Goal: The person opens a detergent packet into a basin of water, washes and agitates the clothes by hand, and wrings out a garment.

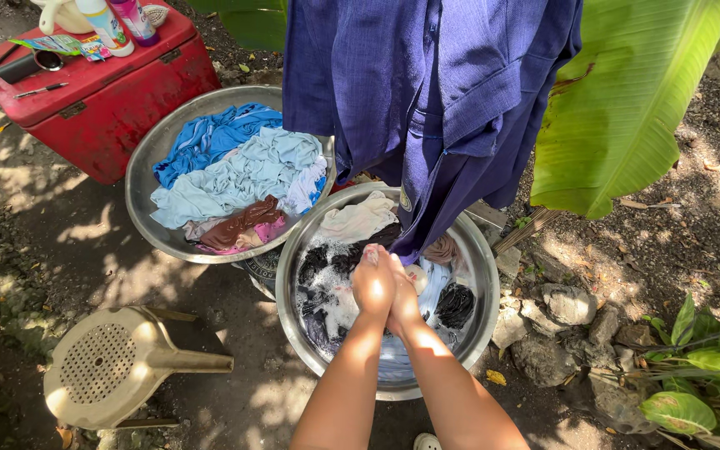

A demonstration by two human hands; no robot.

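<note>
We scrub w/ left hand (372, 283) & right hand (404, 292) pressed together, pinching wet cloth (374, 250) over soapy basin (478, 258). Best keep rubbing low, suds inside; blue garment (435, 92) hangs close.

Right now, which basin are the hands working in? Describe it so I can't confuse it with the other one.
Start at the red cooler box at upper left. Two round metal basins sit right of it. The far basin is heaped with dry blue clothes; the near basin, under the hanging navy shirt, holds soapy water and dark garments, with the left hand and right hand pressed together.
</note>
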